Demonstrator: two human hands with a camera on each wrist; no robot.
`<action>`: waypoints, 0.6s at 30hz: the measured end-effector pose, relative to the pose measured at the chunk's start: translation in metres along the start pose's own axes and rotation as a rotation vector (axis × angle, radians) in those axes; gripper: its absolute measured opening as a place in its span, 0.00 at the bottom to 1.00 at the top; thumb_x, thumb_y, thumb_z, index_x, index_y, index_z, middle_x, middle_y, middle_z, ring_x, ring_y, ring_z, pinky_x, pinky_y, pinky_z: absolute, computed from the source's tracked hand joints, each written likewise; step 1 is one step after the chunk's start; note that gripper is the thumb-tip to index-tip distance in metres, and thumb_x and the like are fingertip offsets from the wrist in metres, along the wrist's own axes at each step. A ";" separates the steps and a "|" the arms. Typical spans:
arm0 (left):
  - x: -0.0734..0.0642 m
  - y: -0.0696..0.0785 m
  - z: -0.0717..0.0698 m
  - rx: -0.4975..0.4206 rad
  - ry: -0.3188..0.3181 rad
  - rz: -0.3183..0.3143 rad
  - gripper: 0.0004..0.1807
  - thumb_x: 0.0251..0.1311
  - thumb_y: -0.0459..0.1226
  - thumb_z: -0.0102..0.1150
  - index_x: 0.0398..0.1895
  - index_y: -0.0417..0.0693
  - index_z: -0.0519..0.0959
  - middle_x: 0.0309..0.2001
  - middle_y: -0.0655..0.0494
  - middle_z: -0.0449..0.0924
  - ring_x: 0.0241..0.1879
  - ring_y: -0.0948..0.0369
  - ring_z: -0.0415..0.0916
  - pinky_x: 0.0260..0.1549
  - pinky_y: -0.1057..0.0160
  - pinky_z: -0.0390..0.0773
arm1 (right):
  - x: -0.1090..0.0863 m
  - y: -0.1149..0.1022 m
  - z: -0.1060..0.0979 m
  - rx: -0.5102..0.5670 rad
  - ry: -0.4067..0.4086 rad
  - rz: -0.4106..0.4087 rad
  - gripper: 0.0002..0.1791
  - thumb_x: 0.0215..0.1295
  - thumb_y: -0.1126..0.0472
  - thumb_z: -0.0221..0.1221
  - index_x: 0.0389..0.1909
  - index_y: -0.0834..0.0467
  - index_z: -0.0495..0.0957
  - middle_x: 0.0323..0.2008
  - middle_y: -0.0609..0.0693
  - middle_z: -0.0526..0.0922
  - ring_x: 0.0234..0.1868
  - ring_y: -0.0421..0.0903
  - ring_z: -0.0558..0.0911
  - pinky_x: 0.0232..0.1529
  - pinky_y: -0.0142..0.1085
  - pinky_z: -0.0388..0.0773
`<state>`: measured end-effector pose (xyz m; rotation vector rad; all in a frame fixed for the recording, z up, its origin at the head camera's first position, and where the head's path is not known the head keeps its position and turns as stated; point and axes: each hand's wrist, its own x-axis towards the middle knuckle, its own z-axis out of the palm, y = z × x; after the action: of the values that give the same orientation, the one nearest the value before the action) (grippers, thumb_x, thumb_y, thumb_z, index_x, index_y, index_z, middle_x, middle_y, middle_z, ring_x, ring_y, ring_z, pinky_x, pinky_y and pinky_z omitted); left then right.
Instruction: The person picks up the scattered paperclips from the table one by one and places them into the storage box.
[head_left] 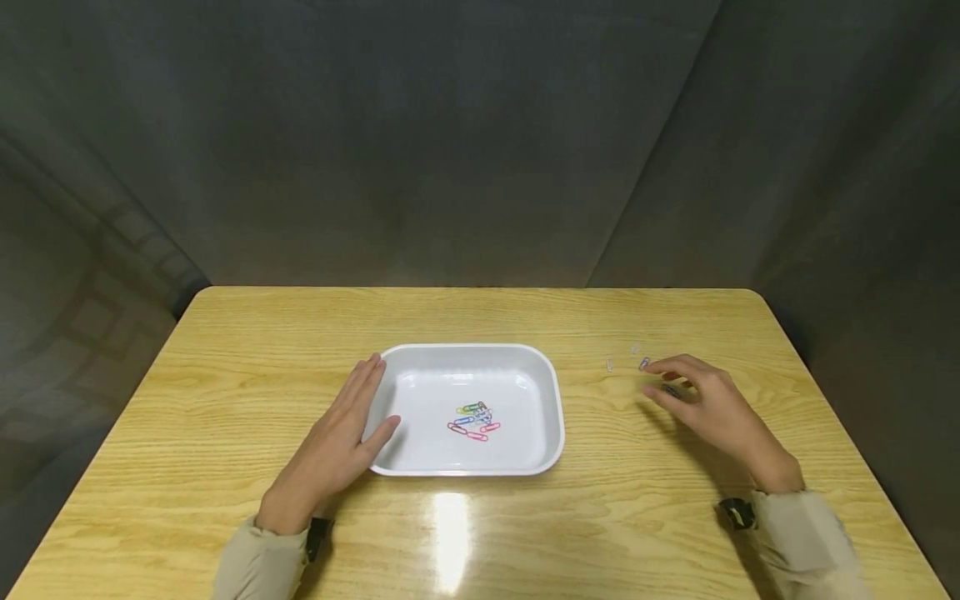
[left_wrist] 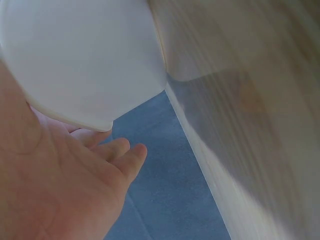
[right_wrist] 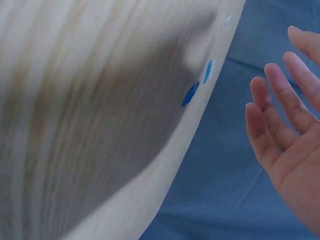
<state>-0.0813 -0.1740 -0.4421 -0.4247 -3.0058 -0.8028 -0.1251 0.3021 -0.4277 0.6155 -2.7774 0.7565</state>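
Note:
A white rectangular tray [head_left: 465, 473] stands on the table with several colored paper clips in it, among them a pink paper clip [head_left: 477, 437] and a blue paper clip [head_left: 464, 421]. My left hand [head_left: 337, 442] lies against the tray's left side, fingers extended along the rim and thumb spread over it. Over the table to the right hovers my right hand [head_left: 712, 408], fingers apart and nothing between them. Close to its fingertips lies a loose blue paper clip [head_left: 644, 363]; a dark clip [head_left: 671, 389] shows partly under the hand. The right wrist view shows two blue clips [right_wrist: 190, 94] beside the fingers.
Two pale clips [head_left: 610, 365] lie on the wooden table [head_left: 247, 358] between the tray and my right hand, one slightly farther back. A dark curtain [head_left: 450, 167] hangs behind the table's far edge and along both sides. Light glares off the table in front of the tray.

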 end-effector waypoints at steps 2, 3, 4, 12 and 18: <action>0.000 0.000 0.000 0.001 0.007 0.007 0.43 0.72 0.54 0.49 0.81 0.48 0.43 0.81 0.50 0.41 0.80 0.46 0.41 0.75 0.40 0.52 | 0.000 0.003 -0.001 -0.003 -0.011 0.019 0.16 0.62 0.62 0.67 0.51 0.58 0.83 0.48 0.54 0.84 0.43 0.53 0.84 0.41 0.50 0.82; 0.000 0.000 0.000 0.003 0.010 0.009 0.43 0.72 0.54 0.49 0.81 0.48 0.43 0.81 0.50 0.40 0.80 0.45 0.41 0.74 0.40 0.52 | -0.001 0.004 -0.002 -0.004 -0.017 0.031 0.16 0.62 0.61 0.67 0.51 0.58 0.82 0.48 0.54 0.84 0.43 0.54 0.83 0.41 0.51 0.82; 0.000 -0.001 0.001 0.004 0.017 0.013 0.43 0.72 0.54 0.49 0.81 0.48 0.43 0.81 0.50 0.41 0.80 0.45 0.41 0.74 0.39 0.53 | -0.001 0.005 -0.003 -0.004 -0.026 0.044 0.16 0.63 0.60 0.67 0.52 0.58 0.82 0.47 0.54 0.84 0.44 0.54 0.83 0.41 0.51 0.81; 0.000 -0.001 0.002 0.003 0.037 0.024 0.42 0.72 0.53 0.50 0.80 0.47 0.45 0.81 0.47 0.44 0.79 0.44 0.43 0.73 0.39 0.54 | -0.001 0.014 -0.005 0.019 -0.083 0.107 0.17 0.65 0.61 0.65 0.53 0.62 0.81 0.47 0.58 0.84 0.45 0.57 0.82 0.45 0.56 0.81; 0.000 -0.001 0.002 -0.005 0.017 0.010 0.43 0.72 0.53 0.49 0.80 0.48 0.45 0.81 0.48 0.43 0.80 0.45 0.41 0.74 0.40 0.53 | 0.001 0.022 -0.008 0.035 -0.164 0.163 0.18 0.64 0.66 0.64 0.55 0.64 0.79 0.48 0.61 0.83 0.47 0.59 0.82 0.45 0.53 0.82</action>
<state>-0.0817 -0.1738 -0.4441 -0.4302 -2.9847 -0.8091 -0.1353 0.3228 -0.4305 0.4820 -3.0001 0.8223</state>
